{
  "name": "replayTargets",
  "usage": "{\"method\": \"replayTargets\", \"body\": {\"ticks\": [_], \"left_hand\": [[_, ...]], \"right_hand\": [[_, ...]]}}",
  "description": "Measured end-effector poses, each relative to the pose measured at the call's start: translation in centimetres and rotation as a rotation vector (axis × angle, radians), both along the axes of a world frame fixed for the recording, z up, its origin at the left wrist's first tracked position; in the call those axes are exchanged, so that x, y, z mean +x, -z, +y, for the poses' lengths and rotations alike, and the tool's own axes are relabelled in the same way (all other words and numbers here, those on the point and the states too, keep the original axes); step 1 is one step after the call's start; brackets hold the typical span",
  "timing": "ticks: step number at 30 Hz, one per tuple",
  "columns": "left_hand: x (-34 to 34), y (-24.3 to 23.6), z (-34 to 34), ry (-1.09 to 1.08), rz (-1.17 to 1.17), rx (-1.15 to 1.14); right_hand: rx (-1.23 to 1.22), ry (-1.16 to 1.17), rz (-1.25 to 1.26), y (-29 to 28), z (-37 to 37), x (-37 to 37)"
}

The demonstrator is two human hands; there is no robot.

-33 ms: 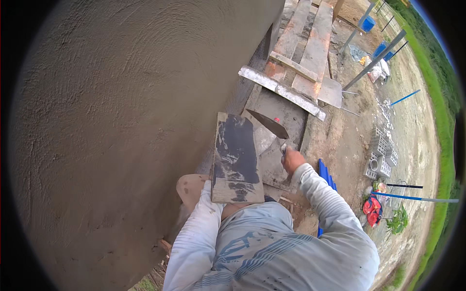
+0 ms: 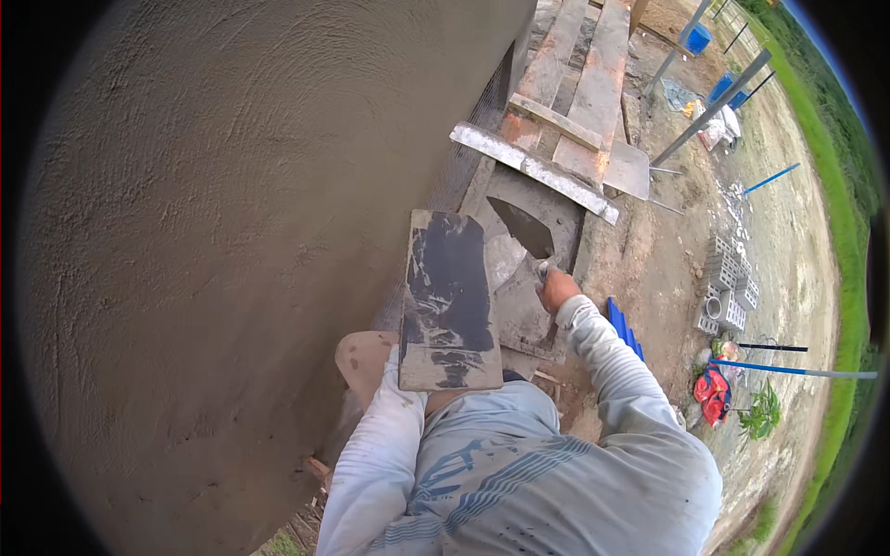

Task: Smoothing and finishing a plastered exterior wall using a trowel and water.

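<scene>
My right hand [image 2: 558, 290] is closed round the handle of a pointed trowel [image 2: 521, 225]. Its blade shows its broad face over a shallow mortar tray [image 2: 567, 219], where pale grey mortar [image 2: 502, 258] lies. In front of my body a rectangular plastering float [image 2: 451, 287] is held up, its dark face smeared with mortar and its edges paler. My left forearm [image 2: 375, 454] runs up to the float's lower end; the float hides my left hand and its fingers. On the left stands a large wall [image 2: 222, 213] of wet, swirled render.
A mortar-crusted straightedge [image 2: 535, 171] crosses the tray's far end. Beyond it lie wooden planks [image 2: 593, 102] and a square shovel blade [image 2: 628, 171]. To the right are metal poles [image 2: 714, 109], hollow blocks [image 2: 726, 283], blue corrugated pieces [image 2: 625, 329] and a red bag [image 2: 712, 394].
The trowel blade has turned from nearly edge-on to showing its face and sits slightly further right. The float has shifted a little left. A red spot beside the blade is now out of sight.
</scene>
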State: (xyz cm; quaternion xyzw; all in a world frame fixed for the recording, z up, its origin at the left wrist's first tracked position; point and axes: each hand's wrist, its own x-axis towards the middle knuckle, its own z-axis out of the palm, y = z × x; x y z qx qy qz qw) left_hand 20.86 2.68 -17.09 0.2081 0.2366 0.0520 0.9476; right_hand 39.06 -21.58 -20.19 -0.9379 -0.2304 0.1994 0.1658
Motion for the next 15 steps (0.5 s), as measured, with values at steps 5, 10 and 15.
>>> {"method": "replayTargets", "body": {"ticks": [5, 10, 15], "left_hand": [[1.6, 0.0, 0.4, 0.054, 0.003, 0.038], [4.4, -0.1, 0.4, 0.12, -0.012, 0.084], [2.7, 0.0, -0.2, 0.131, 0.015, 0.123]], "right_hand": [[0.184, 0.075, -0.204, -5.5, -2.4, -8.9], [0.176, -0.225, -0.184, -9.0, -6.4, -15.8], [-0.054, 0.055, 0.063, -1.5, -4.8, -9.1]]}}
